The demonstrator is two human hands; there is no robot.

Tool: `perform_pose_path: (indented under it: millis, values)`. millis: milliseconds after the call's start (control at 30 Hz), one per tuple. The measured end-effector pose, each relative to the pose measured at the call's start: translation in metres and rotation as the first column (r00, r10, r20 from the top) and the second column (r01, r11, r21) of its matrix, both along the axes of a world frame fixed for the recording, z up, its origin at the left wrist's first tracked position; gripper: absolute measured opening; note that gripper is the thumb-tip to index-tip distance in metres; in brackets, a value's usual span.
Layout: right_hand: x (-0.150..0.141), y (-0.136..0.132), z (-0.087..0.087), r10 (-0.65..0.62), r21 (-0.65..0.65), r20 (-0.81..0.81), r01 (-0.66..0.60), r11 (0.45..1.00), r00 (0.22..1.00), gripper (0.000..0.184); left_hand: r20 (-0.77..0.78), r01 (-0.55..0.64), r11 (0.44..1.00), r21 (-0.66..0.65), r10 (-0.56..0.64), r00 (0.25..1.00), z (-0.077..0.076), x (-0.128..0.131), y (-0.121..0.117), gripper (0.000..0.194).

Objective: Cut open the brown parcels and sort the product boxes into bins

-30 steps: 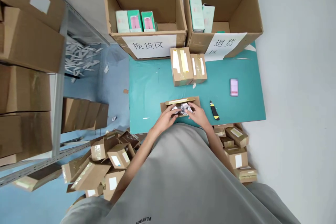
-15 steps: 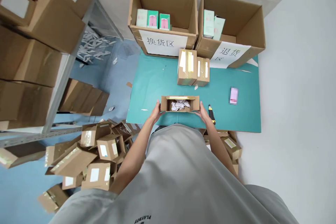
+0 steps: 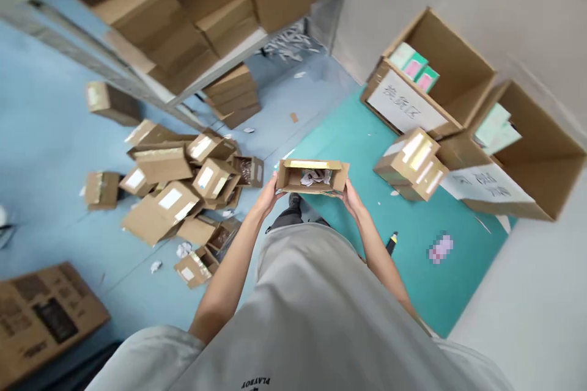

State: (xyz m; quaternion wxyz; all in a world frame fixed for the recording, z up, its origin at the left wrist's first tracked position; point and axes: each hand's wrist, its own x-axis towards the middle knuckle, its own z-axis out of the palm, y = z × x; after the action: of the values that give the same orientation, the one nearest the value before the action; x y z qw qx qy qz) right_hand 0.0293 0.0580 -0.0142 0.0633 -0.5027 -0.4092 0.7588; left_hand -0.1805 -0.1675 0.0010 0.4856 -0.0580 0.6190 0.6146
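Observation:
Between my two hands is a small open cardboard box, its flaps up and its mouth facing me. Crumpled white paper lies inside it. My left hand grips the box's left end, and my right hand grips its right end; the fingers of both reach partly under it, out of sight. The box is held in front of my body, above the left edge of the green table and the floor.
Emptied cardboard boxes are heaped on the floor to the left, below a shelf of cartons. On the table stand two large labelled cartons, two small taped boxes, a utility knife and a blurred pink item.
My view and body have turned left, away from the table's middle toward the box heap. The small box has come along in both hands, off the table's front part.

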Motion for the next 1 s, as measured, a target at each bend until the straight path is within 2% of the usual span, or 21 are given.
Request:
perform_pose_path:
  millis: [100, 200, 300, 367, 467, 500, 533, 567, 633, 700, 800, 900, 1000]
  values:
    - [-0.079, -0.018, 0.007, 0.19, 0.021, -0.054, -0.189, 0.982, 0.98, 0.05, -0.047, -0.207, 0.978, 0.019, 0.208, 0.977, 0.008, -0.027, -0.05, 0.067]
    - [-0.163, -0.052, 0.017, 0.383, 0.051, -0.139, -0.38, 0.924, 0.913, 0.053, -0.152, -0.428, 0.9, 0.078, 0.435, 0.887, 0.019, -0.057, -0.103, 0.063]
    - [-0.244, -0.099, 0.029, 0.566, 0.092, -0.246, -0.562, 0.822, 0.787, 0.051, -0.269, -0.625, 0.771, 0.121, 0.632, 0.727, 0.034, -0.094, -0.16, 0.059]
    - [-0.288, -0.13, 0.035, 0.65, 0.124, -0.325, -0.65, 0.75, 0.688, 0.052, -0.337, -0.757, 0.643, 0.116, 0.743, 0.579, 0.044, -0.118, -0.199, 0.055]
    - [-0.322, -0.159, 0.04, 0.716, 0.177, -0.321, -0.703, 0.688, 0.62, 0.057, -0.412, -0.921, 0.387, 0.049, 0.848, 0.335, 0.05, -0.141, -0.247, 0.04]
    - [-0.323, -0.162, 0.039, 0.728, 0.175, -0.311, -0.716, 0.676, 0.611, 0.06, -0.432, -0.944, 0.329, 0.021, 0.855, 0.288, 0.048, -0.145, -0.256, 0.035]
    - [-0.319, -0.162, 0.037, 0.735, 0.164, -0.304, -0.727, 0.667, 0.606, 0.061, -0.44, -0.955, 0.297, -0.01, 0.856, 0.271, 0.044, -0.146, -0.26, 0.032]
    - [-0.311, -0.158, 0.034, 0.738, 0.147, -0.296, -0.735, 0.662, 0.606, 0.061, -0.441, -0.957, 0.288, -0.044, 0.854, 0.277, 0.039, -0.145, -0.259, 0.03]
    - [-0.284, -0.145, 0.027, 0.727, 0.106, -0.259, -0.729, 0.676, 0.636, 0.06, -0.406, -0.929, 0.348, -0.126, 0.837, 0.368, 0.025, -0.139, -0.243, 0.027]
    - [-0.248, -0.126, 0.019, 0.686, 0.061, -0.187, -0.688, 0.723, 0.704, 0.055, -0.342, -0.855, 0.477, -0.206, 0.783, 0.519, 0.009, -0.126, -0.208, 0.024]
    - [-0.19, -0.099, 0.011, 0.568, -0.003, -0.075, -0.57, 0.821, 0.819, 0.044, -0.256, -0.67, 0.696, -0.258, 0.619, 0.742, -0.007, -0.103, -0.137, 0.022]
    - [-0.137, -0.075, 0.008, 0.417, -0.064, -0.004, -0.416, 0.907, 0.909, 0.035, -0.178, -0.44, 0.864, -0.246, 0.406, 0.896, -0.013, -0.079, -0.058, 0.025]
    - [-0.085, -0.056, 0.008, 0.228, -0.071, 0.022, -0.226, 0.972, 0.973, 0.03, -0.145, -0.155, 0.972, -0.176, 0.13, 0.981, -0.012, -0.056, 0.012, 0.029]
